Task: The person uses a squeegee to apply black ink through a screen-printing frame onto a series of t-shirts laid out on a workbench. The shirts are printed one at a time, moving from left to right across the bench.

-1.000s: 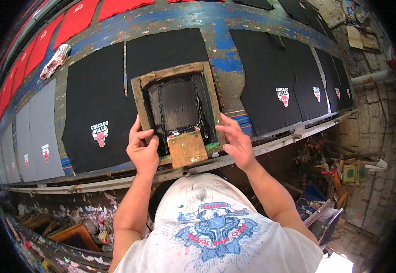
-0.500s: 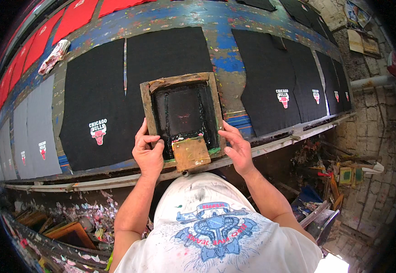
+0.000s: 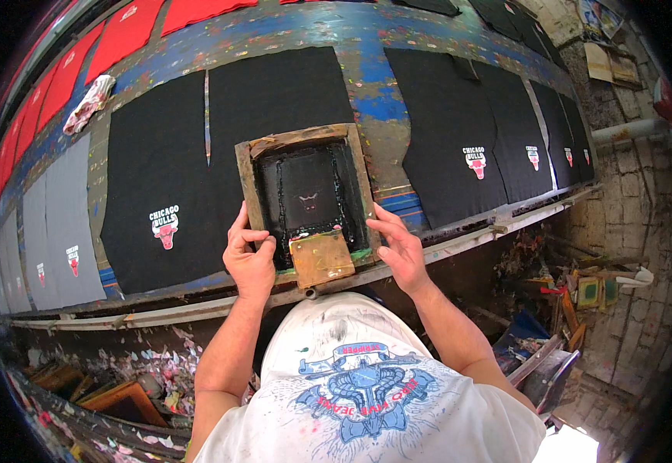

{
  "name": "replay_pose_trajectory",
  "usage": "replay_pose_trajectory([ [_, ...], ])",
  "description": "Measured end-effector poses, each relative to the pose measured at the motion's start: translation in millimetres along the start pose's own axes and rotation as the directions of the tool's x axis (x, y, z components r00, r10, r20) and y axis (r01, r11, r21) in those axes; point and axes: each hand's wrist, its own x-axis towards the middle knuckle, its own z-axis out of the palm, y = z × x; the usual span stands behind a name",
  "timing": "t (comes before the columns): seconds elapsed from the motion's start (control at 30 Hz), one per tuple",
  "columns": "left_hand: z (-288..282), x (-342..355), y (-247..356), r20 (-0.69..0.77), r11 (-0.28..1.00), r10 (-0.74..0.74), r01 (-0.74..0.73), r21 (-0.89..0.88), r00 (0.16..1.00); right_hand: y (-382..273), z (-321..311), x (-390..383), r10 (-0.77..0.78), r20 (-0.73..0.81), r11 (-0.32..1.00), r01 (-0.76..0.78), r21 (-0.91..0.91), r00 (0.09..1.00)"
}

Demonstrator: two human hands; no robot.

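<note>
A wooden screen printing frame (image 3: 360,174) lies over the lower part of a black fabric panel (image 3: 278,92), straight in front of me. Its dark mesh (image 3: 305,174) carries a small faint bull-head design. A squeegee with a broad wooden handle (image 3: 322,258) rests at the frame's near end, tilted toward me. My left hand (image 3: 251,258) grips the left side of the frame, thumb and index finger bent close together. At the right side, my right hand (image 3: 399,251) holds the edge with its fingers, the thumb standing off. The fabric beneath the frame is hidden.
A printed black panel (image 3: 154,154) lies to the left, with grey panels (image 3: 69,224) beyond it. More printed black panels (image 3: 444,131) are on the right. Red panels (image 3: 127,38) and a stained rag (image 3: 89,104) lie farther back. A metal rail (image 3: 490,235) runs along the table's near edge.
The table and panels sit slightly farther left in the view. Both hands keep their hold on the frame, and the squeegee rests in the same spot on it.
</note>
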Motion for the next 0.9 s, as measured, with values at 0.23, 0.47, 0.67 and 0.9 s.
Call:
replay_pose_trajectory([
  [0.23,0.2,0.2,-0.5,-0.011,1.0,-0.024,0.024,0.012,1.0,0.2,-0.4,-0.2,-0.001,0.006,1.0,0.0,0.009,1.0],
  [0.47,0.4,0.9,0.9,0.003,1.0,-0.029,0.029,-0.003,1.0,1.0,-1.4,0.0,-0.002,0.013,1.0,0.002,0.01,1.0],
  [0.67,-0.4,1.4,-1.1,0.009,1.0,-0.03,0.03,-0.002,1.0,0.9,-0.8,0.2,0.006,0.013,1.0,-0.006,0.002,1.0],
  [0.9,-0.7,1.6,-0.3,0.015,0.998,-0.052,0.053,-0.03,0.999,1.6,0.7,-0.9,0.022,-0.017,0.999,-0.021,0.046,1.0],
])
